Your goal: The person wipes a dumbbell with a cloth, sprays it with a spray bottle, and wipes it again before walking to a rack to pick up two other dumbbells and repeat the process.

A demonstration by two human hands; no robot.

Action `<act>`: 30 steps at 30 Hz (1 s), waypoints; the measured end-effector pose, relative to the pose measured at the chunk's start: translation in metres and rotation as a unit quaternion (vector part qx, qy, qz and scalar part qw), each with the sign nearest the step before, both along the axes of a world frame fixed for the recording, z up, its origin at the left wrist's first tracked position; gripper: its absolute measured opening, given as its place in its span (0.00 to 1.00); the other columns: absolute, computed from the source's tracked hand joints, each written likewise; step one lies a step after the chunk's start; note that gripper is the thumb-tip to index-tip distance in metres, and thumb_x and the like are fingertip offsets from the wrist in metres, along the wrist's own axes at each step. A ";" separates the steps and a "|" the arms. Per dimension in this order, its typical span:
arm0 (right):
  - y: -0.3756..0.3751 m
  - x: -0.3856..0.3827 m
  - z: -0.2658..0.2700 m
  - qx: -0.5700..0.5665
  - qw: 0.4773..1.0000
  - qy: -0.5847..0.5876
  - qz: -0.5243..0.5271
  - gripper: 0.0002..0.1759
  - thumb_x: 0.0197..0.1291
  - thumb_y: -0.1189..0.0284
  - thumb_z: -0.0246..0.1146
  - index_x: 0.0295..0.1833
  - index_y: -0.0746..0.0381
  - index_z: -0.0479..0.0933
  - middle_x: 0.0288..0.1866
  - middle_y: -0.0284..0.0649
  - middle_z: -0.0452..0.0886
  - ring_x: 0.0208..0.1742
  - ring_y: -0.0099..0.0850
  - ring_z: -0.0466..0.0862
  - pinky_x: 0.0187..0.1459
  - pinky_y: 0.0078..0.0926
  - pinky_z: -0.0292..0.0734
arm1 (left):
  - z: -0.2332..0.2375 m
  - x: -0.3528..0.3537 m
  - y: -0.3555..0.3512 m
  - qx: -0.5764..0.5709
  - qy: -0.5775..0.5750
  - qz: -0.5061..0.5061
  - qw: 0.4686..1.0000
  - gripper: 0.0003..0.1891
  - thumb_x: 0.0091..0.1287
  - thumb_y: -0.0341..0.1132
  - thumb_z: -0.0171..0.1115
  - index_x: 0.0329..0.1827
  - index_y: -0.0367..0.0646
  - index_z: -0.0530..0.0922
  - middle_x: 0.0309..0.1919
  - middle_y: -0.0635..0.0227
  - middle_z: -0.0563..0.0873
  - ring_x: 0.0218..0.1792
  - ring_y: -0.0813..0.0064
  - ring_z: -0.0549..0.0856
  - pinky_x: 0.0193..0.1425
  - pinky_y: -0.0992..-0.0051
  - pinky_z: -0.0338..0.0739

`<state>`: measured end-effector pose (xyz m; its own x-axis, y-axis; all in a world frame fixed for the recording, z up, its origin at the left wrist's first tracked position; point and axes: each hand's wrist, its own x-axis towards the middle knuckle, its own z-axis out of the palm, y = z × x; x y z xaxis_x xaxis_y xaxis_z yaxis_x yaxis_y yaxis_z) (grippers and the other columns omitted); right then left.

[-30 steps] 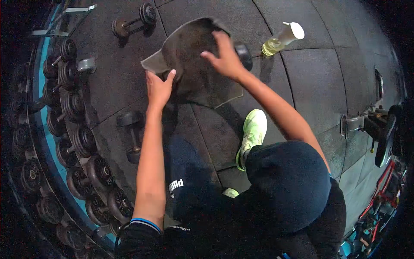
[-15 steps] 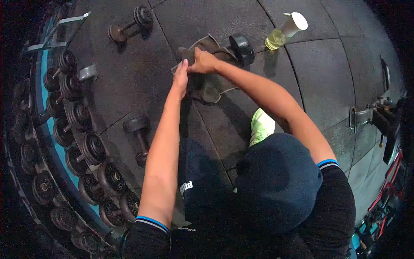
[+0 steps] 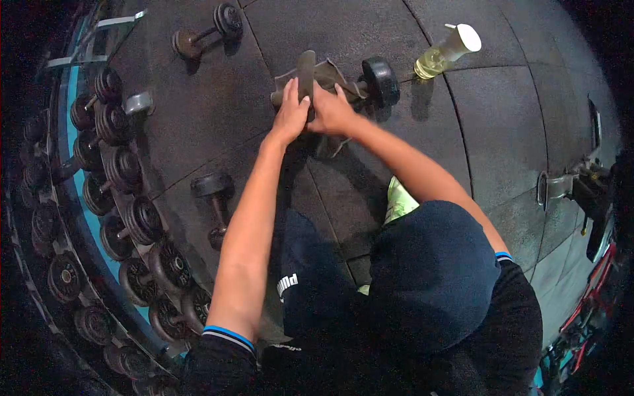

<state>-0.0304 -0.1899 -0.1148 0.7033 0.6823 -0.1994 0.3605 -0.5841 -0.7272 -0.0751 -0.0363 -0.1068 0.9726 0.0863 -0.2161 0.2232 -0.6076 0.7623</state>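
Note:
A dark grey-brown cloth (image 3: 306, 69) lies over one end of a dumbbell, with a narrow fold standing up between my hands. The dumbbell's other black head (image 3: 380, 82) shows uncovered at the right. My left hand (image 3: 290, 117) presses against the left side of the cloth, its fingers pointing forward. Curled round the right side of the cloth is my right hand (image 3: 332, 112), its thumb side near the left fingertips. What lies under the cloth and between my palms is hidden.
A bottle (image 3: 444, 54) with a white top and yellowish liquid stands at the upper right. Two other dumbbells (image 3: 208, 33) (image 3: 214, 198) rest on the black floor tiles. A rack of several dumbbells (image 3: 125, 171) runs along the left. Gym equipment (image 3: 581, 181) is at the right.
Both hands have shifted on the cloth and moved closer together. A fold of cloth now stands up between them. The view has moved slightly.

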 end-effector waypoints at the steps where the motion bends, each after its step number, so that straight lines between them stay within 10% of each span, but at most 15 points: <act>1: -0.003 0.018 0.021 -0.069 0.996 0.012 0.049 0.74 0.37 0.48 0.84 0.82 0.68 0.48 0.74 0.60 0.72 0.77 0.55 0.70 0.77 0.57 0.57 | 0.010 0.001 0.002 0.011 0.019 -0.035 0.999 0.39 0.77 0.40 0.54 0.84 0.35 0.48 0.84 0.49 0.50 0.82 0.48 0.57 0.85 0.60 0.53; 7: 0.007 0.055 0.018 -0.267 0.937 0.123 0.190 0.80 0.34 0.37 0.82 0.79 0.77 0.47 0.69 0.60 0.78 0.75 0.58 0.72 0.77 0.66 0.49 | 0.028 -0.006 0.011 0.137 0.051 -0.152 0.978 0.47 0.73 0.51 0.61 0.83 0.30 0.47 0.83 0.43 0.51 0.84 0.46 0.53 0.85 0.58 0.53; 18: -0.030 -0.026 -0.009 0.046 0.975 -0.213 0.029 0.45 0.59 0.51 0.73 0.69 0.73 0.67 0.68 0.56 0.76 0.78 0.48 0.69 0.78 0.58 0.55 | 0.017 0.021 0.020 0.028 0.065 -0.105 0.992 0.42 0.75 0.57 0.56 0.80 0.33 0.57 0.80 0.46 0.61 0.80 0.49 0.61 0.83 0.60 0.57; 19: -0.028 -0.033 -0.009 0.088 0.942 -0.324 -0.016 0.37 0.64 0.54 0.69 0.67 0.72 0.69 0.58 0.57 0.83 0.66 0.50 0.81 0.69 0.50 0.72 | 0.021 0.025 0.018 0.040 0.064 -0.098 0.992 0.42 0.75 0.58 0.56 0.80 0.33 0.58 0.79 0.46 0.62 0.79 0.49 0.63 0.82 0.61 0.58; 23: -0.024 -0.051 -0.005 0.032 0.987 -0.121 -0.101 0.34 0.61 0.55 0.73 0.62 0.69 0.74 0.38 0.53 0.88 0.37 0.54 0.89 0.40 0.48 0.84 | 0.019 0.033 0.008 0.129 0.050 -0.070 0.988 0.41 0.72 0.60 0.58 0.75 0.33 0.67 0.72 0.45 0.73 0.74 0.49 0.72 0.78 0.59 0.65; 30: -0.008 -0.056 0.011 0.026 0.964 0.137 -0.227 0.52 0.46 0.48 0.82 0.64 0.78 0.71 0.46 0.63 0.87 0.52 0.58 0.87 0.55 0.48 0.83 | 0.051 0.047 -0.001 0.117 0.128 -0.141 0.975 0.47 0.59 0.60 0.73 0.74 0.36 0.71 0.69 0.43 0.77 0.71 0.49 0.76 0.77 0.61 0.68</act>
<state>-0.0859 -0.1978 -0.1039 0.8576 0.3305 -0.3941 -0.1340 -0.5962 -0.7915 -0.0282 -0.0369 -0.0559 0.8811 -0.1010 -0.4619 0.1865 -0.8235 0.5358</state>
